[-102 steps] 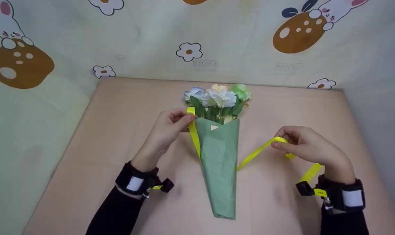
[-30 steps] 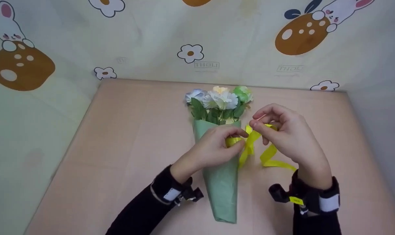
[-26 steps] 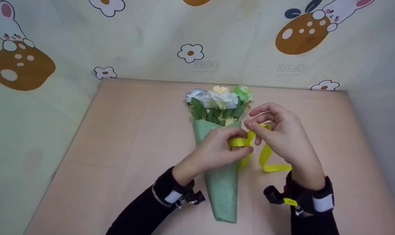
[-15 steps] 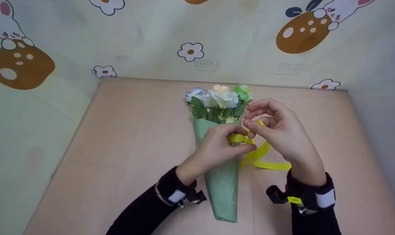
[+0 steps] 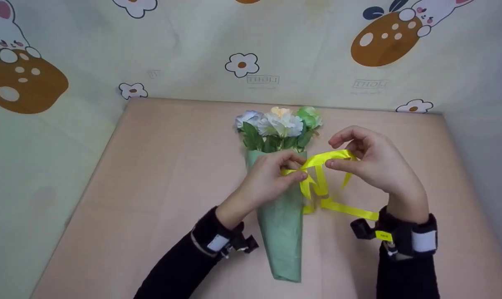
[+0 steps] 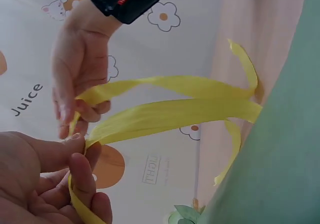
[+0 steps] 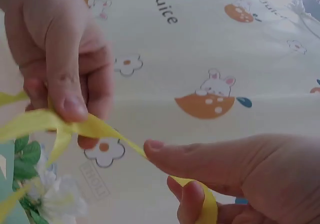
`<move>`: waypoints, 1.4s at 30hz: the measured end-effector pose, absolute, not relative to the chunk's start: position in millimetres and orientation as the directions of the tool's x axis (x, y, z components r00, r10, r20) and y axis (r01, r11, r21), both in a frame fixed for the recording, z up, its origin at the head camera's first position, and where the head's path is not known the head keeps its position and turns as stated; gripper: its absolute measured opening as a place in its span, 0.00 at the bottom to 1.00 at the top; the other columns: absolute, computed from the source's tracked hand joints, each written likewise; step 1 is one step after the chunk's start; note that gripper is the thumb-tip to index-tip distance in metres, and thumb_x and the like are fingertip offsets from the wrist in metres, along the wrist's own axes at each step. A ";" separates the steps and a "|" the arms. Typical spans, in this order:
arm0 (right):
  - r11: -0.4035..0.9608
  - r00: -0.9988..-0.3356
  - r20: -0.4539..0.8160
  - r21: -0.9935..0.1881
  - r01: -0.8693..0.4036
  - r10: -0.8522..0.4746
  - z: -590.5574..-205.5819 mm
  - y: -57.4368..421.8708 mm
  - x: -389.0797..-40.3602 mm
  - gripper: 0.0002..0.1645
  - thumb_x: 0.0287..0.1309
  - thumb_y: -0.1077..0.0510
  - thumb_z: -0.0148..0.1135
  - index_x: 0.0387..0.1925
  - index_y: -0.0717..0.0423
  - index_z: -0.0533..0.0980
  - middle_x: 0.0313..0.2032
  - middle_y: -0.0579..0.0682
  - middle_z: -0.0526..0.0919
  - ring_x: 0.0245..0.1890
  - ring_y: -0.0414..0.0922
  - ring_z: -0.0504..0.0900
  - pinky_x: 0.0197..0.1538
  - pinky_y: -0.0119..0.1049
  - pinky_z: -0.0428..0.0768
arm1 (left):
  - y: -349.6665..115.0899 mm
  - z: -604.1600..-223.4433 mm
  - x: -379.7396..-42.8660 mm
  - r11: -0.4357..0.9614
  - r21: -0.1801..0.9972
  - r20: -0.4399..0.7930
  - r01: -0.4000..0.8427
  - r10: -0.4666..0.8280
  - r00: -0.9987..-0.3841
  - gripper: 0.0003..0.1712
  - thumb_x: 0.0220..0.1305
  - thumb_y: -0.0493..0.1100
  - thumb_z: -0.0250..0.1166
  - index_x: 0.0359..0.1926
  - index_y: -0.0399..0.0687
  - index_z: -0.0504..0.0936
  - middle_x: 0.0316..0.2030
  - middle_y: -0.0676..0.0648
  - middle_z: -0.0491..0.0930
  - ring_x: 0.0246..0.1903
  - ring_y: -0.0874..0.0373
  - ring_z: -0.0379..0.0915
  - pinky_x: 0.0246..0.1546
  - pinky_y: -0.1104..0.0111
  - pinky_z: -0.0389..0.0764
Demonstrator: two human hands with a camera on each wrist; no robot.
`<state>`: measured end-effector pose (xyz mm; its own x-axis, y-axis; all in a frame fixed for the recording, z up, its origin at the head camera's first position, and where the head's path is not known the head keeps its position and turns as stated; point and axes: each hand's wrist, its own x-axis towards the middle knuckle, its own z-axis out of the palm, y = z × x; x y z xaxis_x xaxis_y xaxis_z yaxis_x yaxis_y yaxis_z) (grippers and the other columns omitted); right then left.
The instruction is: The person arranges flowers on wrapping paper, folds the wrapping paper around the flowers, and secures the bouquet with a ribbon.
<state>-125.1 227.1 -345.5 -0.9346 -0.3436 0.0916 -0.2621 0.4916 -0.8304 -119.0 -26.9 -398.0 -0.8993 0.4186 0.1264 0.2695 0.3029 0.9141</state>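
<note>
A bouquet of artificial-looking flowers (image 5: 280, 125) lies wrapped in green paper (image 5: 280, 245) in the middle of the table, blooms to the back. Over the upper part of the wrap, my left hand (image 5: 267, 178) pinches a yellow ribbon (image 5: 327, 157) between thumb and fingers. To the right of the paper, my right hand (image 5: 381, 168) holds another stretch of that ribbon, which spans the gap between the hands. In the left wrist view, ribbon lengths (image 6: 170, 115) run from the pinch toward the green wrap. The right wrist view shows ribbon (image 7: 207, 204) curling past my right fingers.
A loose ribbon tail (image 5: 350, 209) trails below the hands toward the right wrist. The table (image 5: 159, 166) has a pinkish cover. Behind it stands a pale patterned backdrop (image 5: 184, 50) with rabbits, fruit and flowers. Each wrist bears a black strap with a small camera (image 5: 361, 228).
Earlier the hands held the ribbon apart on either side of the bouquet, then came together over its right edge. In the last half second my right hand has drawn ribbon rightward, away from the left.
</note>
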 end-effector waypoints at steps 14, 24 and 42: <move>0.671 -0.960 0.107 -0.695 -0.258 -0.259 -375.4 218.3 -146.3 0.08 0.71 0.62 0.69 0.46 0.60 0.78 0.45 0.58 0.82 0.48 0.54 0.79 0.48 0.46 0.75 | -37.0 -398.2 -128.0 0.176 0.979 -0.175 -0.103 0.471 -0.865 0.03 0.74 0.33 0.72 0.44 0.36 0.90 0.32 0.46 0.91 0.28 0.52 0.86 0.43 0.53 0.90; 0.441 -0.768 -0.003 -0.820 -0.365 -0.641 -383.0 206.1 -145.8 0.08 0.76 0.56 0.70 0.50 0.54 0.87 0.42 0.45 0.89 0.46 0.47 0.84 0.46 0.36 0.78 | -38.2 -395.1 -129.0 0.118 0.989 -0.130 -0.093 0.354 -0.926 0.07 0.78 0.34 0.68 0.46 0.34 0.90 0.34 0.43 0.92 0.29 0.59 0.86 0.35 0.65 0.87; 0.455 -0.810 0.125 -0.773 -0.442 -0.573 -376.4 191.7 -141.1 0.04 0.68 0.57 0.78 0.37 0.49 0.87 0.31 0.42 0.83 0.30 0.44 0.75 0.33 0.35 0.70 | -45.9 -389.7 -126.9 0.216 0.974 0.010 0.064 0.242 -0.970 0.09 0.76 0.43 0.72 0.41 0.41 0.86 0.32 0.45 0.87 0.32 0.41 0.86 0.28 0.68 0.83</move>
<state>-141.1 191.7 -376.4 -0.8098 -0.5733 0.1252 -0.4418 0.4552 -0.7730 -126.9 -45.9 -389.7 -0.9702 0.2419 0.0100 0.0639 0.2161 0.9743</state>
